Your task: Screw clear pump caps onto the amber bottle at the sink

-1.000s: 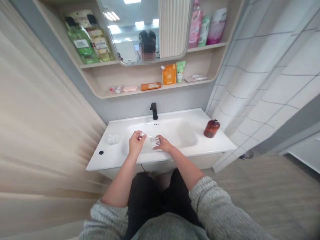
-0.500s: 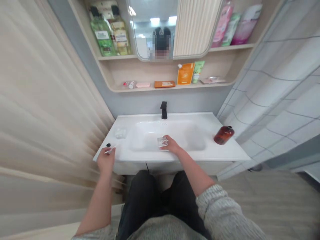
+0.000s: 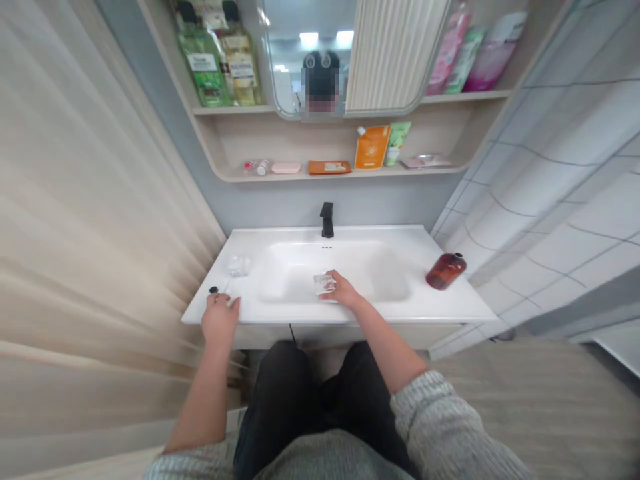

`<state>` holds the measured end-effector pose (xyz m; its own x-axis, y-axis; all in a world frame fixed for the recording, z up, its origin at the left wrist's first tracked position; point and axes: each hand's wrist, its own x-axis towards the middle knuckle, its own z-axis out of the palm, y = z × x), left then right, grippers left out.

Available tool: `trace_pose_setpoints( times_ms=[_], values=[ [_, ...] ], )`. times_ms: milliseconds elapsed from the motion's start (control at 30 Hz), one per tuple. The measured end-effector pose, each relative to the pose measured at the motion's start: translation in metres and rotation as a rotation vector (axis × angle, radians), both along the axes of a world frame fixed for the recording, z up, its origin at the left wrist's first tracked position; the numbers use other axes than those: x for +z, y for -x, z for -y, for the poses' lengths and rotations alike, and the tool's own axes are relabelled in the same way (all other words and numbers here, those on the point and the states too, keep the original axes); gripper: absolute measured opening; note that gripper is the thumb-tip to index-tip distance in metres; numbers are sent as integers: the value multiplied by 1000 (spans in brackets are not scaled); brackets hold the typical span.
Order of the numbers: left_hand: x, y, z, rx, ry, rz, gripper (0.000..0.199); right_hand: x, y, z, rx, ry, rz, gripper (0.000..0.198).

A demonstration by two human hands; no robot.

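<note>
My right hand [image 3: 343,291] grips a small clear square container [image 3: 325,284] from its right side, holding it over the front of the white sink basin [image 3: 295,267]. My left hand [image 3: 219,320] is low at the counter's front left, thumb apart from the fingers, and nothing shows between them. Just beyond its fingertips are a small black round piece [image 3: 213,290] and a faint pale strip [image 3: 229,287], too blurred to name. Farther back on the left of the counter sits another clear object [image 3: 239,266], its kind unclear.
A brown bottle [image 3: 446,271] without a cap lies tilted on the right counter. The black faucet [image 3: 327,220] stands behind the basin. Above, a shelf [image 3: 240,175] holds an orange pouch [image 3: 373,147], a green tube [image 3: 397,143] and small items. A curtain [image 3: 100,200] hangs at left.
My left hand has moved slightly right and turned palm down; the white stick-like piece it pinched no longer shows in its fingers. My right hand keeps the clear container nearly still.
</note>
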<state>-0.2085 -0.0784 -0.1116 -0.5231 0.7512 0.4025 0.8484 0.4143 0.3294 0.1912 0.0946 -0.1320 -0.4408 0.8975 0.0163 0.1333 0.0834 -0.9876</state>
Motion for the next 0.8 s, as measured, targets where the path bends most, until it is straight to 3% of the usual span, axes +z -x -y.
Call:
trace_pose_setpoints(
  times_ms=[367, 500, 667, 800],
  values=[
    [0, -6, 16, -110, -72, -32, 33, 0, -1, -1, 6, -34, 20, 76],
    [6, -17, 17, -187, -196, -51, 24, -2, -1, -1, 15, -27, 5, 75],
    [10, -80, -5, -514, -395, 101, 21, -8, 0, -4, 21, -28, 20, 79],
    [8, -142, -65, -756, -268, 534, 62, -9, 1, -5, 4, -55, -15, 79]
  ],
)
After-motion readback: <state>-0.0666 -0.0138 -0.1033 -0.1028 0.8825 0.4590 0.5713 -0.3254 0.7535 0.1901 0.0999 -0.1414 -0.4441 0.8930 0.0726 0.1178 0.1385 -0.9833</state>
